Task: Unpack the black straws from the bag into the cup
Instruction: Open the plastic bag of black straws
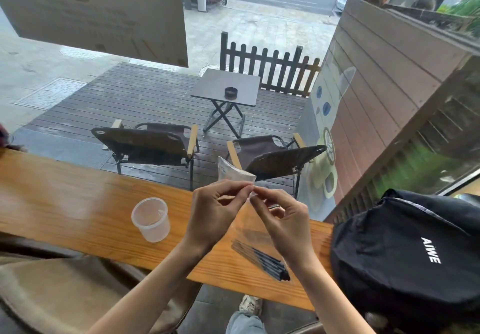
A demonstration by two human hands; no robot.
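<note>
Both hands — left, right — pinching clear bag top; likely flimsy, slippery; black straws light, bottom-bunched.

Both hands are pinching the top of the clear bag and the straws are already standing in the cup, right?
Not quite. In the head view both hands, left and right, pinch the bag, but the cup is empty; the black straws are still in the bag.
</note>
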